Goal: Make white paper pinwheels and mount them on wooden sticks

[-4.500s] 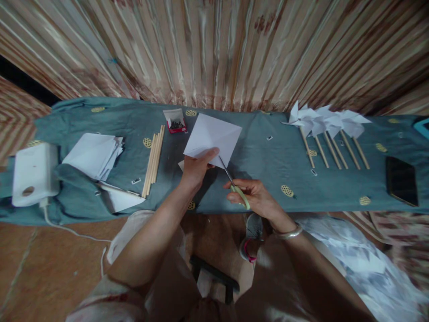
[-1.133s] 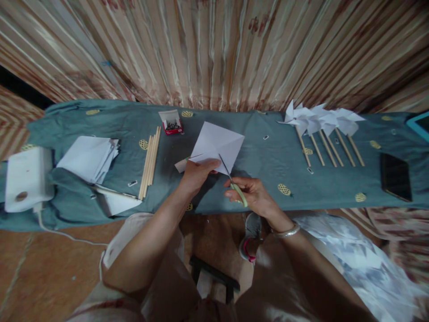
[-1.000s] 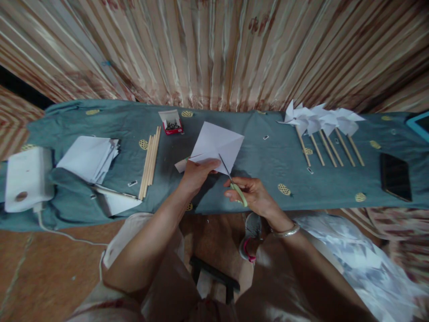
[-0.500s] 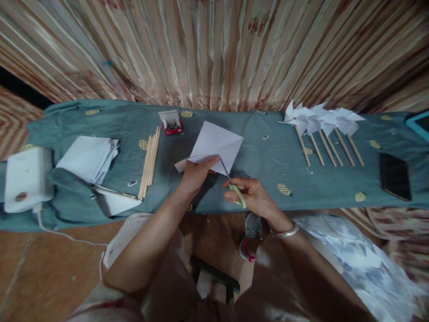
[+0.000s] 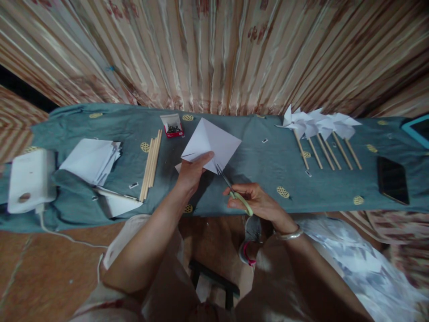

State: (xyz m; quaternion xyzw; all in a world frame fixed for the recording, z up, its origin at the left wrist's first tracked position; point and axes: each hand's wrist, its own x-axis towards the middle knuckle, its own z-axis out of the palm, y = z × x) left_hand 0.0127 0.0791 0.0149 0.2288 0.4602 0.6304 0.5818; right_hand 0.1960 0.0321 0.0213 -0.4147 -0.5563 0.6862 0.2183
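Observation:
My left hand (image 5: 191, 172) pinches the near corner of a creased white paper square (image 5: 212, 143) and holds it tilted above the teal cloth of the table (image 5: 261, 161). My right hand (image 5: 256, 203) grips green-handled scissors (image 5: 234, 190). Their blades point up and left, and the tips sit at the paper's lower edge, just right of my left thumb.
Wooden sticks (image 5: 151, 162) and a stack of white paper (image 5: 92, 158) lie to the left, with a white box (image 5: 31, 181) at the far left. A small red box of pins (image 5: 173, 126) stands behind. Finished paper pinwheels (image 5: 318, 127) and a dark phone (image 5: 393, 180) lie to the right.
My right hand has drawn the scissors back toward me, so the blades now reach only the paper's edge. The left hand has turned the paper slightly.

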